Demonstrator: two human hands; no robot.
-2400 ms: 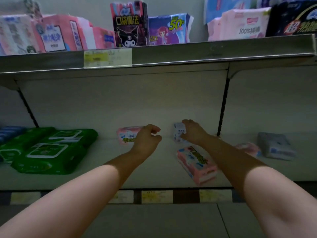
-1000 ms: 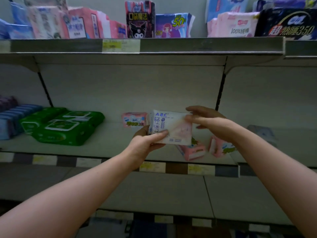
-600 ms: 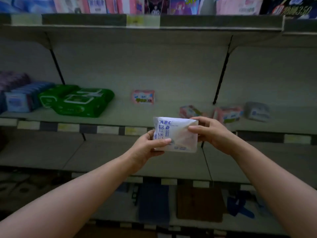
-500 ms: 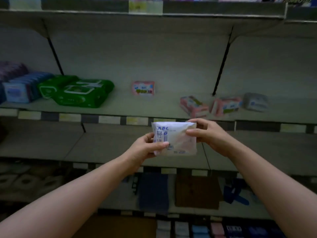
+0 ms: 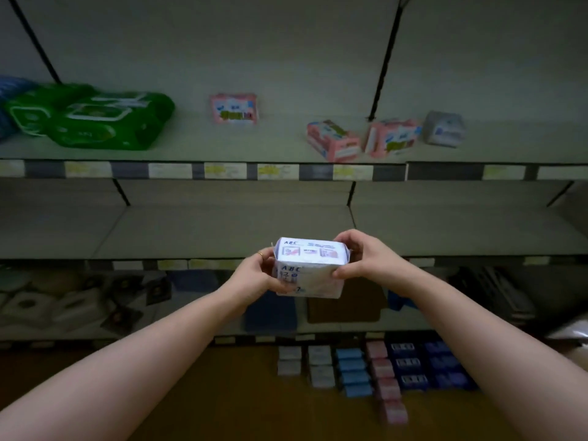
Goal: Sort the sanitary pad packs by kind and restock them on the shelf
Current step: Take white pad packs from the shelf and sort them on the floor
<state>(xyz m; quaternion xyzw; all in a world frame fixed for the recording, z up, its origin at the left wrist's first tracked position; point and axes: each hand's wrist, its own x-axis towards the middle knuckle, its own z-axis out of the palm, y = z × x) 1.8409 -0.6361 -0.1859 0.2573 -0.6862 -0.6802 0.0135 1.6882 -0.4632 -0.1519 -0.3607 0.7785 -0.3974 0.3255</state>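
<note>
Both hands hold a white ABC pad pack (image 5: 310, 265) in front of the lower shelf edge. My left hand (image 5: 257, 275) grips its left side, my right hand (image 5: 359, 259) grips its right side, fingers curled over the top. On the upper shelf (image 5: 222, 152) one pink pack (image 5: 234, 108) stands upright; two more pink packs (image 5: 332, 140) (image 5: 393, 138) lie tilted beside a grey-white pack (image 5: 444, 128).
Green wipe packs (image 5: 95, 120) lie at the shelf's left, with blue packs (image 5: 8, 103) beyond them. The middle shelf board (image 5: 191, 230) is bare. Rows of small white, blue, pink and dark packs (image 5: 375, 367) lie on the floor. Tissue rolls (image 5: 47, 300) fill the bottom left.
The white pack came off the upper shelf and both hands carried it down and toward me. It is tipped so its top face shows. The view dropped toward the floor.
</note>
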